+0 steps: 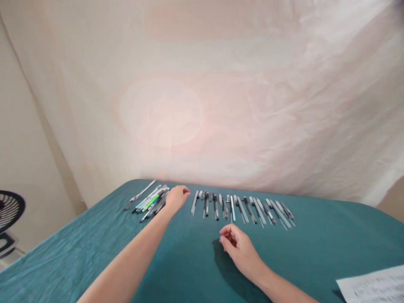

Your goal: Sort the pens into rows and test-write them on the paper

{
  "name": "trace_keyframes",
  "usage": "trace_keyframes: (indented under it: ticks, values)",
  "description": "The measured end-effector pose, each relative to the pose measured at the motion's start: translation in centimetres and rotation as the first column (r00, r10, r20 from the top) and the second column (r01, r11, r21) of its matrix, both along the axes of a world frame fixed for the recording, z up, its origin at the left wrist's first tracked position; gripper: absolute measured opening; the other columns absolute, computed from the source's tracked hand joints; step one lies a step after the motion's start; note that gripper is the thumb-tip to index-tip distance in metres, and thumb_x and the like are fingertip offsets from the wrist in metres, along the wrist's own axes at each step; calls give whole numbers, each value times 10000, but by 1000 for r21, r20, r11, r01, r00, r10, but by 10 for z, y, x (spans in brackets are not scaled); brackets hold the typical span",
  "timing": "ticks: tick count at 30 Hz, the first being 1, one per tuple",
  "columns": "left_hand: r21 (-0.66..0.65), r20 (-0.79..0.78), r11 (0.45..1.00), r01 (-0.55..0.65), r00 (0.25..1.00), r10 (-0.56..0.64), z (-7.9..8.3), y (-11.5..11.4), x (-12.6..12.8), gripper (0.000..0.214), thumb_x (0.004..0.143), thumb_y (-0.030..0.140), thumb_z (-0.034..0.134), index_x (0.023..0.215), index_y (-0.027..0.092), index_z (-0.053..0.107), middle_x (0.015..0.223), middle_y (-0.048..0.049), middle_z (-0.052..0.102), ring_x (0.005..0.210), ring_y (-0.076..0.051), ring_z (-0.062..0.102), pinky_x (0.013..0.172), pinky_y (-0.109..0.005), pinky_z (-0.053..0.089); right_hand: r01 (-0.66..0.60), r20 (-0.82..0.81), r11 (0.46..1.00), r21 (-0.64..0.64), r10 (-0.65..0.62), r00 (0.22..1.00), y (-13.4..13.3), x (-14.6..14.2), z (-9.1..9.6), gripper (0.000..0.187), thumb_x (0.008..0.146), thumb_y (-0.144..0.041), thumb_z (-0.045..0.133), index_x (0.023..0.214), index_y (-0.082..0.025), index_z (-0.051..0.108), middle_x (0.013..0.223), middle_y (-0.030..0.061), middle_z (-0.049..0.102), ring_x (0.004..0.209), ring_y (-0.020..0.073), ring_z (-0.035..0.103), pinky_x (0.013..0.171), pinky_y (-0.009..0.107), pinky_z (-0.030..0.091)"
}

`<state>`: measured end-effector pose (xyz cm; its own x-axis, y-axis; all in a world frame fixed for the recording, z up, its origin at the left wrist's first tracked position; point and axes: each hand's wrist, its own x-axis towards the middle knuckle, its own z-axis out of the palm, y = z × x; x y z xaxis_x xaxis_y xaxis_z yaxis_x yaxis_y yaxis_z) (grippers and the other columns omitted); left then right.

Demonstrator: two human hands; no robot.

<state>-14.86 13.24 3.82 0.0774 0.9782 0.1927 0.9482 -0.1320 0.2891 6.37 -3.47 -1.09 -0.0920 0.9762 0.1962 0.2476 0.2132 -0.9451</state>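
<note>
My left hand [177,198] is over the table between a pile of pens and a row of pens. Its fingers are curled together, and whatever they may hold is hidden. The pile [154,200], just left of that hand, mixes black, clear and white pens with a bright green pen [150,203]. To the right, several pens [233,208] lie side by side in a long row, mostly black, clear or whitish. My right hand [240,248] hovers in front of the row's middle, fingers curled in toward the thumb, with nothing visible in them.
Green cloth [186,261] covers the table. A slim pen [140,194] lies at the pile's left edge. At the lower right is a printed sheet [375,284]. A black fan [11,210] stands left of the table, and a pale sheet [221,105] hangs behind it.
</note>
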Motion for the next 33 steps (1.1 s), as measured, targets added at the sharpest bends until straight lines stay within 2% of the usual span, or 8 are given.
trace_keyframes:
  ticks: [6,12,18,24,28,33]
  values:
    - [29,-97,989,-146,984,148,4,-14,-46,201,741,293,515,896,207,611,952,-69,637,899,-205,573,760,-289,411,-4,-8,1000,-3,4,1000,-2,-1,1,121,770,-279,475,826,-179,512,695,1,529,610,120,503,563,227,404]
    - [72,-151,977,-202,966,211,-7,-20,-54,234,764,359,486,893,189,582,972,-90,607,915,-219,559,765,-313,406,-7,0,1000,-6,7,1000,-1,0,1,110,769,-266,476,826,-179,514,691,-4,528,598,117,498,564,228,401]
    - [84,-166,983,-165,970,177,-18,-18,-50,227,773,349,475,861,172,585,958,-106,606,900,-229,560,777,-344,397,-4,7,1000,-10,4,1000,-1,0,0,109,777,-270,475,827,-180,512,694,-4,524,608,118,499,570,231,401]
    - [67,-102,986,-153,982,160,-20,-21,-49,223,774,310,475,854,139,593,924,-134,613,896,-259,560,777,-388,389,-17,1,1000,-11,17,1000,-1,0,0,101,781,-261,473,828,-180,511,700,-5,525,612,117,495,575,231,401]
    - [63,-9,993,-105,994,105,-13,-24,-47,242,786,291,447,844,119,607,953,-160,602,930,-270,545,801,-397,370,-21,-2,1000,-12,21,1000,-1,0,-2,93,779,-252,476,829,-183,512,690,-9,518,595,114,485,554,226,395]
    - [31,184,998,59,981,-64,10,-30,-28,276,794,308,425,893,134,614,907,-106,634,886,-217,561,799,-313,378,-14,-33,1000,-7,14,999,-1,-1,0,105,778,-277,495,824,-186,517,689,-7,526,597,115,496,549,225,400]
